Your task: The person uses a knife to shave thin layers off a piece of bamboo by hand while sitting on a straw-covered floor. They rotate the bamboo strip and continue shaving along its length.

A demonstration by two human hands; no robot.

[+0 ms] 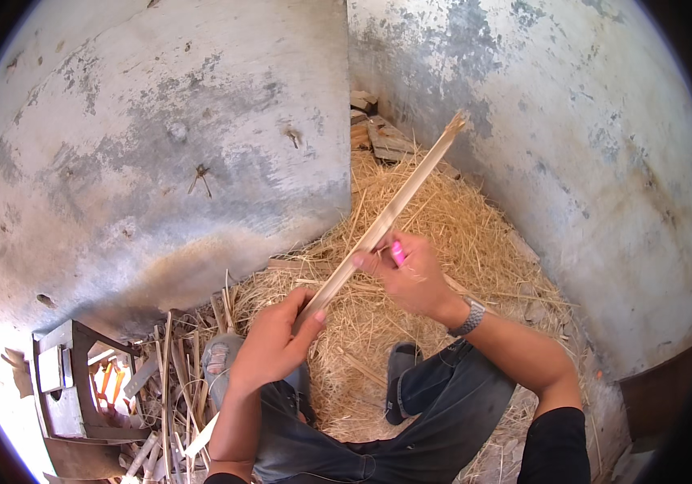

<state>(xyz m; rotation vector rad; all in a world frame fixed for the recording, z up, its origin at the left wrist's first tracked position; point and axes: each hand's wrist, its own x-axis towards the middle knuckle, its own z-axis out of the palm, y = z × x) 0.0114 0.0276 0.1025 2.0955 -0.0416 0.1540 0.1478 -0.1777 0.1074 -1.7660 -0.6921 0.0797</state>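
A long, pale wooden strip (410,185) slants up and away to the right, its far end rough and splintered. My left hand (271,340) is closed around the near end, thumb along the strip. Farther up, my right hand (417,281) is closed with its thumb against the strip's side. A small pink thing (397,252) shows between the right fingers; the rest of it is hidden, so its kind is unclear. The right wrist wears a metal-banded watch (468,316).
Straw-like shavings (451,210) are heaped between the two worn walls, with broken boards (390,139) behind them. Thin wooden sticks (172,371) pile up at the left, beside a dark frame (62,387) with something glowing orange inside. My knees and feet are below the hands.
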